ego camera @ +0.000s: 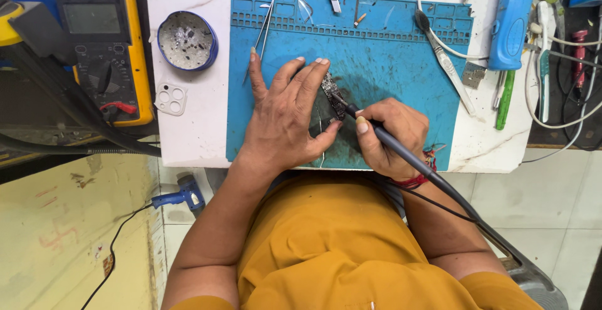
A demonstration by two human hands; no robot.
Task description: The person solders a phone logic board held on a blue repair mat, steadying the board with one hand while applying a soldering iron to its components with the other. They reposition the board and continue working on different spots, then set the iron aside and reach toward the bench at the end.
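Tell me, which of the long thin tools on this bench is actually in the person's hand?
The dark soldering iron, gripped by the right hand with its tip on the small circuit board. The tweezers and brush lie untouched on the blue mat.

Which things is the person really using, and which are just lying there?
In use: soldering iron in right hand; small circuit board under left hand; blue work mat.

Lying about: yellow multimeter, round tin, tweezers, brush, blue heat gun.
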